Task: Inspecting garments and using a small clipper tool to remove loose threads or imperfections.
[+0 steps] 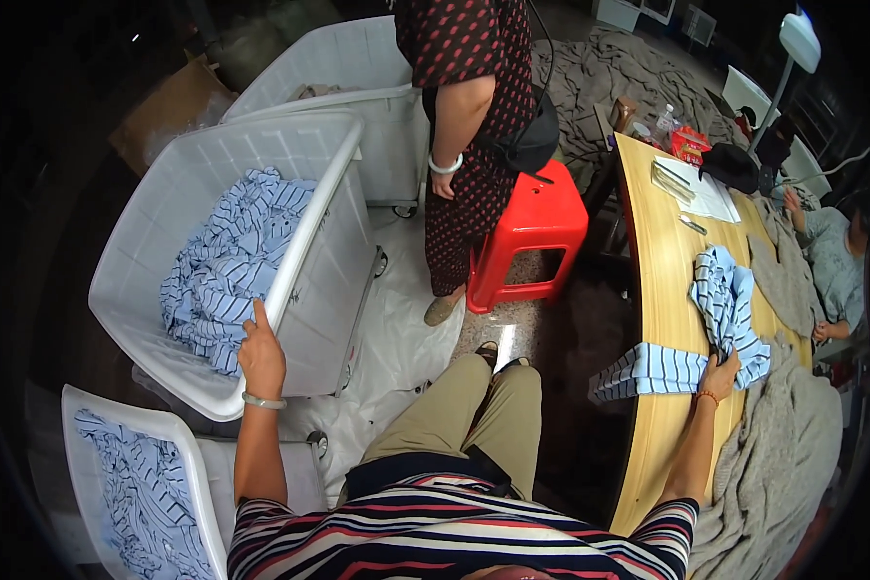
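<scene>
My left hand (262, 361) is on the near rim of a large white plastic bin (324, 232), index finger stretched along it and the other fingers curled in. Inside the bin lies a heap of blue fabric with dark stripes (232, 251). Over on the right, my right hand (719, 373) is closed on a bunched light-blue striped garment (730, 300) on the wooden table (662, 280). One striped part of this garment hangs over the table's left edge. My right fingertips are partly hidden by the cloth.
A second bin (198, 464) of striped fabric stands at lower left, another (329, 58) behind. A person (469, 145) stands beside a red stool (532, 227); a co-worker (831, 261) sits across the table. Grey cloth (783, 464) drapes its right side. A lamp (799, 43) rises at the back.
</scene>
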`<state>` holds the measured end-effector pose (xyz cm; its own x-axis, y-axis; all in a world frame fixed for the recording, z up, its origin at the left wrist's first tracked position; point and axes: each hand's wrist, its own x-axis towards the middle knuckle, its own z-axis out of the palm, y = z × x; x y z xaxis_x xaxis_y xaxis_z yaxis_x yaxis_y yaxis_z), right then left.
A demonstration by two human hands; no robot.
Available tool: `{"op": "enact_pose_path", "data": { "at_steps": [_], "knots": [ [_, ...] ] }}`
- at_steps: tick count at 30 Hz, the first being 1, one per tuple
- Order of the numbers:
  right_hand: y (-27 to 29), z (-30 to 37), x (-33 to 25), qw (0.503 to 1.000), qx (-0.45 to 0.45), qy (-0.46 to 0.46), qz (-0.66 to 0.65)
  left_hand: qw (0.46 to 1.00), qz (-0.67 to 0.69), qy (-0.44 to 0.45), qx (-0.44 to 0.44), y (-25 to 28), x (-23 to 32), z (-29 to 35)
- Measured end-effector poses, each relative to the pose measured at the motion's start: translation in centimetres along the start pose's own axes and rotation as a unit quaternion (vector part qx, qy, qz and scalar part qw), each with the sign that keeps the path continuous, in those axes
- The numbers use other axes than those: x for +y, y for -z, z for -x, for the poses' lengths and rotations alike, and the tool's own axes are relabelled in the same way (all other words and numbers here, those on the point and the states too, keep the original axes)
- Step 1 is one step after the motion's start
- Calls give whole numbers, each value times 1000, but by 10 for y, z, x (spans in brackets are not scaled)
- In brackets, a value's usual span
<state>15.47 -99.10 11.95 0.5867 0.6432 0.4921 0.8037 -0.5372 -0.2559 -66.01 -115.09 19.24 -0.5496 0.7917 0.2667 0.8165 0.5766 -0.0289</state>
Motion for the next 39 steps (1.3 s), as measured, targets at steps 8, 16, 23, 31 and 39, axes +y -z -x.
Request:
{"op": "enact_pose_path", "data": {
  "at_steps": [8, 16, 23, 31, 39],
  "knots": [
    [-1, 3, -5, 999, -10, -33, 30, 1000, -8, -9, 11, -1, 2, 2],
    [9, 9, -14, 998, -32, -57, 26, 999, 19, -21, 33, 0, 4, 4],
    [17, 18, -25, 998, -22, -61, 2, 999, 13, -26, 23, -1, 1, 4],
    [9, 20, -15, 999, 16, -34, -26, 997, 15, -60, 50, -4, -5, 1],
    [39, 26, -32, 996, -17, -83, -40, 999, -6, -36, 36, -8, 4, -5]
  ]
}}
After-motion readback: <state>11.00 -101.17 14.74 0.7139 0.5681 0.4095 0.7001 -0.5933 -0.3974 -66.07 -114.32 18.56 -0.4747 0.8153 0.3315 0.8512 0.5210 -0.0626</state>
